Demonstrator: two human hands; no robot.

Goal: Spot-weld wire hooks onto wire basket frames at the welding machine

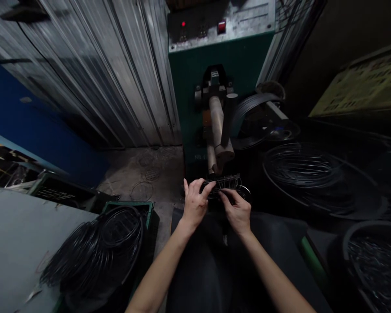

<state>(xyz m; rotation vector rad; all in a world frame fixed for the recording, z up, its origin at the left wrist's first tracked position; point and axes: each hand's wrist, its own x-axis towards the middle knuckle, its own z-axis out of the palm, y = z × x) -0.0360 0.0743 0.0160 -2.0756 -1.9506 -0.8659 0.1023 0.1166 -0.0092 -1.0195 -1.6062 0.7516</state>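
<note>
A small wire rack (228, 181) of thin metal rods sits under the electrode arms of a green spot welding machine (189, 87). My left hand (196, 201) grips the rack's left side, thumb and fingers bent over it. At its front right, my right hand (237, 211) has thumb and forefinger pinched together; what lies between them is too small and dark to make out. The lower electrode arm (211, 158) comes down just behind the rack. A shiny curved wire (246, 190) shows beside my right fingers.
On the right, a large round tray (374, 202) holds wire rings, and a black bucket (347, 243) holds many small metal pieces. Dark wire grilles (94, 256) are heaped over a green crate (151, 208) at left. Wire rings (141, 190) lie on the floor.
</note>
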